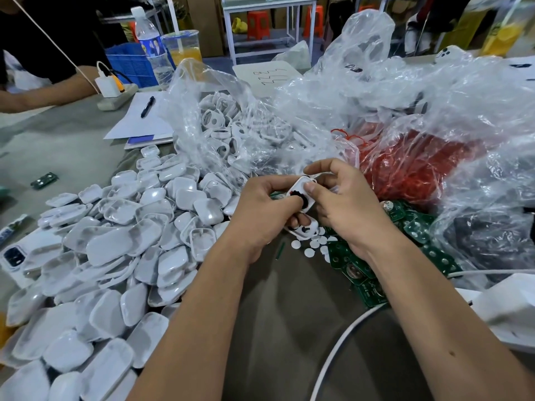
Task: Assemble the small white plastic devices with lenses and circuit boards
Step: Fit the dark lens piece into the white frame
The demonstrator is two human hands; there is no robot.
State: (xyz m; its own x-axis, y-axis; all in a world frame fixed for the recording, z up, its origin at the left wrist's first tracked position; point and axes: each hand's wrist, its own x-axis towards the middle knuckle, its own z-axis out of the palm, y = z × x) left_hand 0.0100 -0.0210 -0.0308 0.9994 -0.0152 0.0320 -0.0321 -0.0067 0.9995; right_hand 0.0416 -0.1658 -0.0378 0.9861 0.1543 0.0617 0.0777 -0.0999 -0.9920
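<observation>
My left hand [260, 209] grips a small white plastic shell [301, 192] with black lens rings set in it, held above the table's middle. My right hand [341, 204] pinches the shell's upper end, thumb pressed on its face. Below the hands lie another white shell part [304, 231] and several small white round discs [309, 247]. Green circuit boards [356, 270] are piled to the right of the discs. A large heap of white shell halves [121, 241] fills the left.
A clear bag of white frame parts [231, 131] and a bag of red cords [411, 166] lie behind the hands. A phone [14, 256] sits far left. A white cable [341, 345] curves at the front. Another person's arm [43, 94], a bottle [150, 44] and papers [139, 120] stand at the back left.
</observation>
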